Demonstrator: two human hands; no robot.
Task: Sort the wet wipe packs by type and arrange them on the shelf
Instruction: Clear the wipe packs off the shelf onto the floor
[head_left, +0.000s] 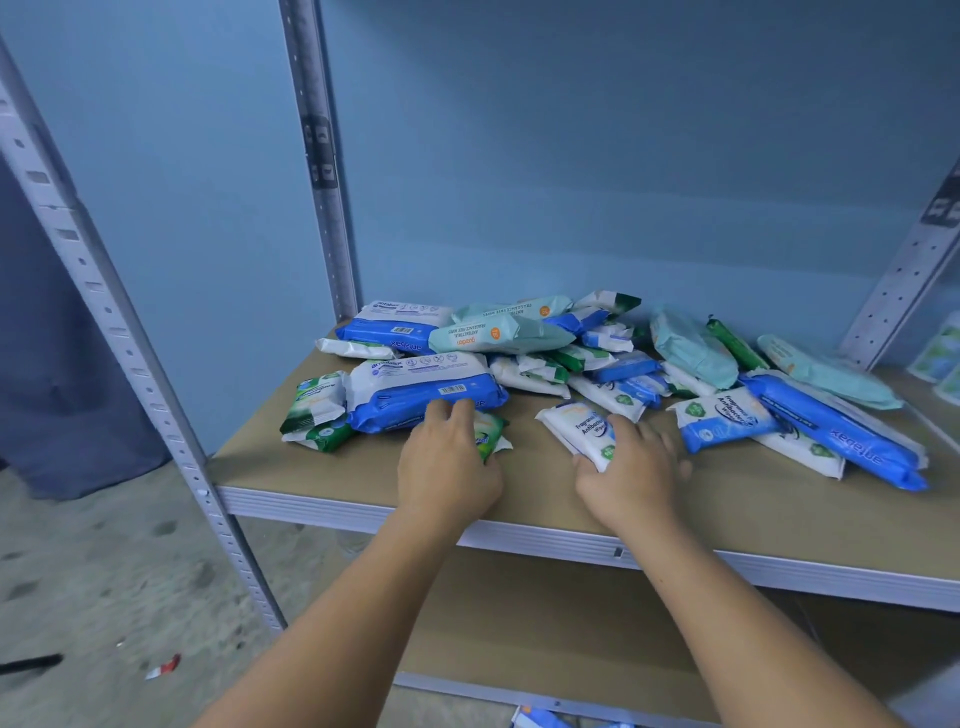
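**Sorting stage: mixed wipe packs on the shelf board, both hands at the pile.**

My right hand clamps a small white-and-blue pack just behind the board's front edge. My left hand, apart from it, lies over a small green pack with fingertips at a large blue pack; I cannot tell whether it grips. The other packs lie heaped further back from that edge: blue-and-white, green-and-white, and mint packs. I judge them light, soft and pliable, with slick film. Take each across its short width at mid-length, not by the crimped ends. Large packs will probably sag, so support them underneath.
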